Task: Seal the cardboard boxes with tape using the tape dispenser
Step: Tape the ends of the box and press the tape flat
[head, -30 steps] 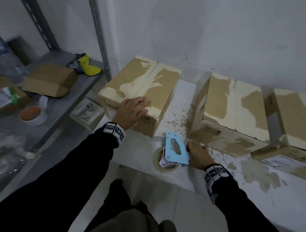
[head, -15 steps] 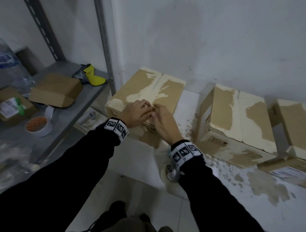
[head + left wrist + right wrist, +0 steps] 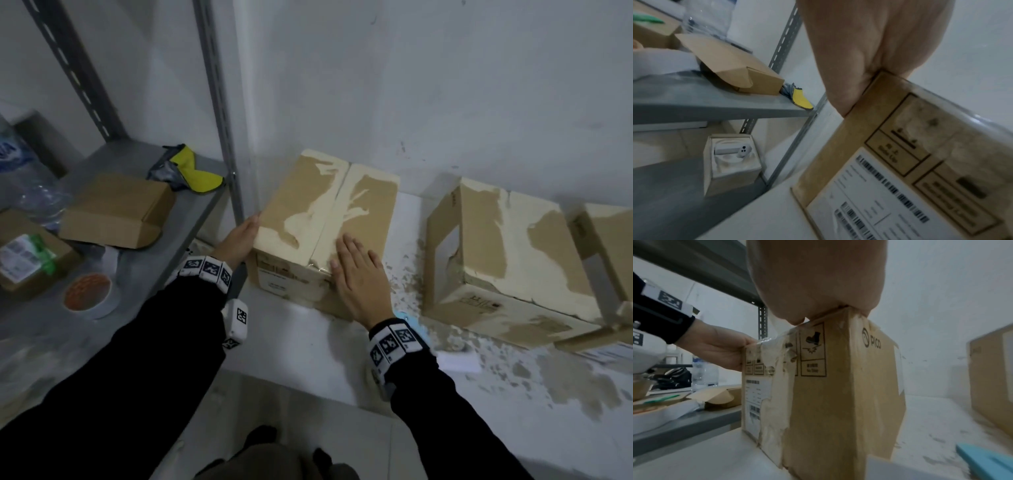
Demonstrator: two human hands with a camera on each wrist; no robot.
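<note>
The nearest cardboard box [image 3: 308, 209] stands on the white table [image 3: 301, 342], its top flaps closed and patchy with torn paper. My left hand [image 3: 241, 236] presses flat against the box's left side, and the right wrist view shows this left hand [image 3: 721, 350] at the upper left edge. My right hand [image 3: 356, 274] lies flat, fingers straight, on the top near the front right corner. The blue tape dispenser [image 3: 416, 325] lies on the table behind my right wrist, mostly hidden; a corner of the dispenser [image 3: 986, 460] shows at the lower right. Old clear tape [image 3: 777, 353] clings to the box front.
A second box [image 3: 507, 253] and a third box [image 3: 609, 240] stand to the right along the wall. At left, a grey metal shelf [image 3: 144, 274] holds a small cardboard box [image 3: 116, 212], a tape roll [image 3: 90, 296] and a yellow item [image 3: 195, 168]. Its upright post [image 3: 222, 113] stands beside the box.
My right hand let go of the tape dispenser and moved onto the box top. My left hand slid from the top to the box's left side.
</note>
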